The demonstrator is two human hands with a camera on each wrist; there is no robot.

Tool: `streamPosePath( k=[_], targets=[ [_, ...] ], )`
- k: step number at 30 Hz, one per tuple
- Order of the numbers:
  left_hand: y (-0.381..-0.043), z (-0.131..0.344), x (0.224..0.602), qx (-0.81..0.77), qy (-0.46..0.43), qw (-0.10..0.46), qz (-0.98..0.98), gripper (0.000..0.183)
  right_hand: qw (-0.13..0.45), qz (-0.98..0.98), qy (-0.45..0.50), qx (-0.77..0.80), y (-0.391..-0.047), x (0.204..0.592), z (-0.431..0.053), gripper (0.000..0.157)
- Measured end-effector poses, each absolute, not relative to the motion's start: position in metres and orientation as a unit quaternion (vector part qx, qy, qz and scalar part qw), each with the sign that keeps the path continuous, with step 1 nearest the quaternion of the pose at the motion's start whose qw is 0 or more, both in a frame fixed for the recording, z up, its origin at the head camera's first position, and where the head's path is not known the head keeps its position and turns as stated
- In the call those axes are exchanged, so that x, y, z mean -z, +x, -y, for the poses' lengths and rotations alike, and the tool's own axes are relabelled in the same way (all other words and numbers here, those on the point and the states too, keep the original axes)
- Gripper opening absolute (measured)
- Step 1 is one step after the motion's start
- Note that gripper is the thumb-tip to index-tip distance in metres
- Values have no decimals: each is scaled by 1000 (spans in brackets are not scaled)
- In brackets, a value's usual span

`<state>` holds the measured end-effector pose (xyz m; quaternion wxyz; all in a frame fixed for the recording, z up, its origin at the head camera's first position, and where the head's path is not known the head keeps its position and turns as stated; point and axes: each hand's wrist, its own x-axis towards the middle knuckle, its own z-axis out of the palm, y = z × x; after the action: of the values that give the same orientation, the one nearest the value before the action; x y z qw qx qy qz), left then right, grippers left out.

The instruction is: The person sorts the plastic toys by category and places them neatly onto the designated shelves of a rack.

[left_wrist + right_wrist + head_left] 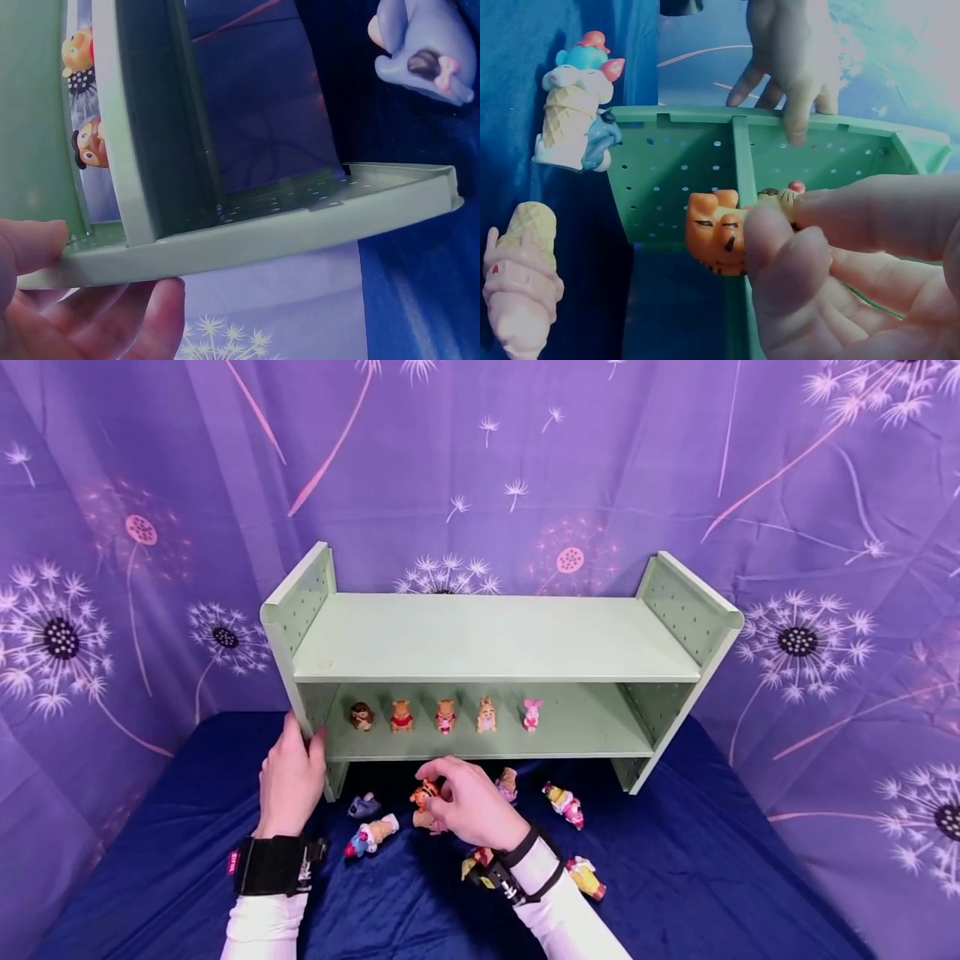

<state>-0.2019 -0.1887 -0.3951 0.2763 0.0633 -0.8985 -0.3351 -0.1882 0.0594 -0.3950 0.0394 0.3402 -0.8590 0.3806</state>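
Note:
My right hand (pixel 480 806) pinches an orange tiger figurine (pixel 714 232) between thumb and fingers, in front of the green shelf unit (pixel 487 635). Its striped face shows in the right wrist view, while the fingers hide much of its body. My left hand (pixel 291 781) grips the front edge of the unit's left side panel (pixel 285 236), thumb on the inner side and fingers outside. Along the lower board stand an owl figurine (pixel 362 717), a bear in a red shirt (pixel 401 717), another bear (pixel 446 717), a rabbit (pixel 487 716) and a pink piglet (pixel 532 715).
On the dark blue cloth (pixel 675 860) lie a grey-blue donkey figurine (pixel 364 806), a blue-and-white cone figurine (pixel 371 836), a pink cone figurine (pixel 525 285) and several others, including a yellow one (pixel 587 878). A purple dandelion curtain (pixel 480 468) hangs behind the unit.

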Motion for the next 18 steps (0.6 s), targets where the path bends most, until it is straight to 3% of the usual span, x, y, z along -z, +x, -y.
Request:
streamPosePath(
  k=[18],
  targets=[
    [-203,190,394,338,61,278,897,37,44,856,355,-372,-188,391,-65,29]
  ],
)
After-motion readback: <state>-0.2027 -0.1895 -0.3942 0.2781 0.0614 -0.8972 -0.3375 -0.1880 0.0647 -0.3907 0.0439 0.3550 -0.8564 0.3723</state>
